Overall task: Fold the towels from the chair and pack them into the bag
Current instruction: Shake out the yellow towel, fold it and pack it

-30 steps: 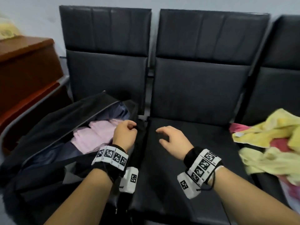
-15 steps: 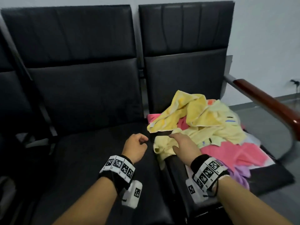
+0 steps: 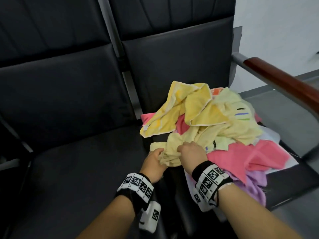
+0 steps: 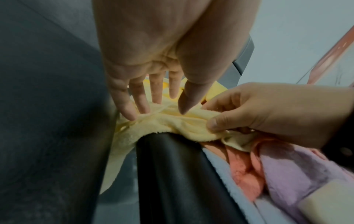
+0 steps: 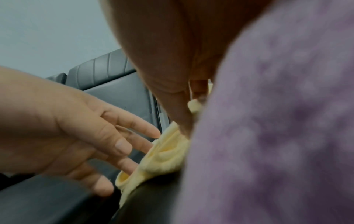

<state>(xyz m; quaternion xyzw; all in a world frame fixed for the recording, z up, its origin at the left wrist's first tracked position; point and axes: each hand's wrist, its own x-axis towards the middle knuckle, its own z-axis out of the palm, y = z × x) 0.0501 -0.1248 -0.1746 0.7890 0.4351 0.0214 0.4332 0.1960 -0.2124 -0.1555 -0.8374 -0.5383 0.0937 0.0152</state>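
A row of black padded chairs (image 3: pixel 69 100) stands against a pale wall (image 3: pixel 276 23), with a wooden armrest (image 3: pixel 284 83) at the right end. At the near left edge of the right-hand seat, the right hand (image 3: pixel 191 155) pinches a bunched fold of the pale yellow towel (image 3: pixel 215 133) between thumb and curled fingers. The left hand (image 3: pixel 153 163), fingers straight and spread, touches the same towel just beside it, where the cloth droops into the gap between seats. Beyond lie a pink towel (image 3: pixel 241 156), a lilac towel (image 3: pixel 255 185) and a deeper yellow towel (image 3: pixel 189 107), heaped on the seat.
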